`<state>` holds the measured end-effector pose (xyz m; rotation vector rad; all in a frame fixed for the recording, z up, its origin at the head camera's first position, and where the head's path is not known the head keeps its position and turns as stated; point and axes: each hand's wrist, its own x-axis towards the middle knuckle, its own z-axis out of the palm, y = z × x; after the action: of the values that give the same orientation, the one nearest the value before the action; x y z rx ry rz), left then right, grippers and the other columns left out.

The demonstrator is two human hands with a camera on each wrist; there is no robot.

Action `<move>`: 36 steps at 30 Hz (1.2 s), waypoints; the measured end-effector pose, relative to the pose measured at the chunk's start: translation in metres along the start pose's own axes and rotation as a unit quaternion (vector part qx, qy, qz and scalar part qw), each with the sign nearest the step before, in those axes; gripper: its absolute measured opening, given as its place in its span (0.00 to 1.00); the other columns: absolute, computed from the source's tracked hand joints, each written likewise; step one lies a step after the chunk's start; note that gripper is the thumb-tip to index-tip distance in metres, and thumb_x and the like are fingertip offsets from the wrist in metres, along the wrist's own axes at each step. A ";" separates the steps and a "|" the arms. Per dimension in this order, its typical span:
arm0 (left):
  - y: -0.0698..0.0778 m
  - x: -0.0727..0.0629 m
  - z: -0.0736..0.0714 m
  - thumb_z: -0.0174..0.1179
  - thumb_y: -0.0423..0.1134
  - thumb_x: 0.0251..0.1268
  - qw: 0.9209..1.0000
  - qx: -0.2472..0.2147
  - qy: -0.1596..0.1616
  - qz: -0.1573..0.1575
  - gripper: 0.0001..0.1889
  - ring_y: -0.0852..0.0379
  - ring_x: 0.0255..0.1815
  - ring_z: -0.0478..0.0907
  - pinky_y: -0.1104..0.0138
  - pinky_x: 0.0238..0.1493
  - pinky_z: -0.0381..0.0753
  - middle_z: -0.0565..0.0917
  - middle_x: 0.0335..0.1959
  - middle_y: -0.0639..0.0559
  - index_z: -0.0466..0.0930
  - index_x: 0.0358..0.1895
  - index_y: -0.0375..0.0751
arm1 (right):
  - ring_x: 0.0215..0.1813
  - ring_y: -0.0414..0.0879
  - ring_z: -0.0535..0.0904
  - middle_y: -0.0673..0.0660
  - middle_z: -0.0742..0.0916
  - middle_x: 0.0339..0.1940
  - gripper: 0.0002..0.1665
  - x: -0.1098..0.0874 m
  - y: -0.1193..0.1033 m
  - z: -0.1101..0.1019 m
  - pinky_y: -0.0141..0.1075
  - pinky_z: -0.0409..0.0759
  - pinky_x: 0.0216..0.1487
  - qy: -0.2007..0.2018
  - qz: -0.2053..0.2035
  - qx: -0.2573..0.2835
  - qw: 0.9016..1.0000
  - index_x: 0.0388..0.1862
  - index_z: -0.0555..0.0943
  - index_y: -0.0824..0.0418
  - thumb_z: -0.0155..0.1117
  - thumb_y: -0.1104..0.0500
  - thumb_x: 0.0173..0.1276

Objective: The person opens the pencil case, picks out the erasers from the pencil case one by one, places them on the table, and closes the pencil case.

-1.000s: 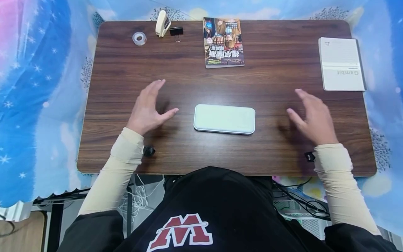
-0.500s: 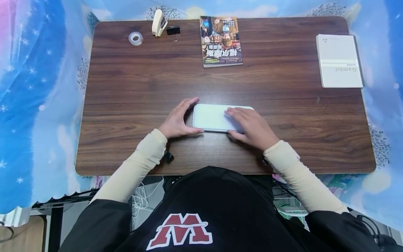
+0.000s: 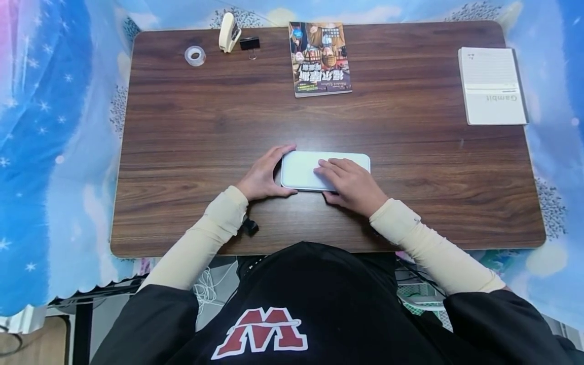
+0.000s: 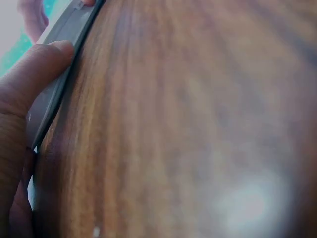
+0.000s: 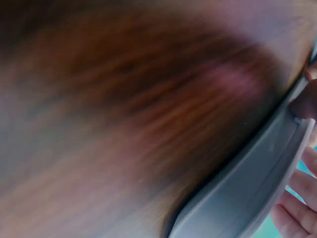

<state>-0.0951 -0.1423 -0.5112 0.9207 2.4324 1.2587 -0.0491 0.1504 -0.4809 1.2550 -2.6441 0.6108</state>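
Note:
A flat pale green case (image 3: 298, 170) with rounded corners lies on the brown table, long side toward the person. My left hand (image 3: 263, 175) grips its left end, thumb along the near edge and fingers round the far corner. In the left wrist view the thumb (image 4: 52, 57) presses on the case's grey side wall (image 4: 49, 96). Over the right half is my right hand (image 3: 353, 185), fingers across the top and thumb at the near edge. The right wrist view shows that thumb (image 5: 304, 104) at the rim of the case, with fingertips (image 5: 297, 208) over the pale green top.
Toward the back lie a tape roll (image 3: 195, 56), a cream stapler (image 3: 229, 33), a black binder clip (image 3: 249, 43) and an illustrated book (image 3: 321, 60). A white notebook (image 3: 493, 86) is at the right edge. A small black object (image 3: 250, 227) shows beside the left wrist.
Both hands came inward from either side of the case onto it. Over the last half second the right hand slid slightly left and the left hand closed in on the case's end.

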 end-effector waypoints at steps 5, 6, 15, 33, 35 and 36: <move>-0.003 0.003 -0.003 0.85 0.42 0.48 1.000 0.007 -0.005 0.013 0.57 0.43 0.72 0.69 0.52 0.74 0.68 0.69 0.75 0.35 0.60 0.80 0.34 | 0.60 0.63 0.83 0.70 0.87 0.60 0.30 0.005 0.004 0.005 0.54 0.81 0.64 0.018 -0.055 -0.050 0.997 0.62 0.81 0.70 0.75 0.60 0.63; -0.003 0.004 -0.004 0.86 0.42 0.47 1.000 0.008 -0.005 0.016 0.57 0.43 0.72 0.69 0.52 0.74 0.68 0.69 0.74 0.35 0.61 0.80 0.34 | 0.59 0.63 0.84 0.70 0.87 0.59 0.28 0.005 0.005 0.006 0.54 0.81 0.64 0.023 -0.070 -0.064 0.995 0.62 0.81 0.70 0.74 0.60 0.64; -0.007 0.002 -0.005 0.88 0.43 0.44 0.999 0.017 0.008 0.048 0.59 0.42 0.73 0.69 0.52 0.75 0.67 0.70 0.74 0.35 0.60 0.79 0.31 | 0.52 0.60 0.86 0.68 0.88 0.57 0.27 0.005 0.019 0.004 0.53 0.84 0.59 0.053 -0.144 -0.083 0.985 0.58 0.82 0.69 0.76 0.56 0.64; -0.012 -0.004 0.005 0.92 0.40 0.34 0.993 -0.030 0.084 0.078 0.59 0.41 0.70 0.69 0.57 0.76 0.67 0.68 0.69 0.33 0.64 0.73 0.27 | 0.51 0.63 0.73 0.66 0.84 0.51 0.13 0.036 0.094 -0.040 0.56 0.68 0.54 0.131 0.154 0.061 0.977 0.53 0.90 0.65 0.70 0.60 0.75; -0.012 -0.004 0.003 0.91 0.41 0.36 0.994 -0.013 0.076 0.074 0.58 0.42 0.71 0.69 0.56 0.76 0.66 0.71 0.70 0.34 0.66 0.74 0.29 | 0.54 0.62 0.73 0.65 0.84 0.51 0.14 0.033 0.104 -0.035 0.54 0.68 0.59 0.104 0.186 0.104 0.971 0.56 0.88 0.64 0.67 0.61 0.77; -0.012 -0.004 0.003 0.91 0.42 0.36 0.995 -0.008 0.075 0.072 0.58 0.42 0.71 0.70 0.56 0.76 0.66 0.72 0.70 0.35 0.67 0.74 0.30 | 0.55 0.62 0.74 0.65 0.84 0.51 0.15 0.031 0.108 -0.032 0.53 0.68 0.61 0.093 0.198 0.124 0.968 0.58 0.88 0.64 0.66 0.61 0.77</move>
<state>-0.0961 -0.1481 -0.5225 1.0496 2.5030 1.4419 -0.1536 0.2033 -0.4744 0.6666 -2.7310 1.0887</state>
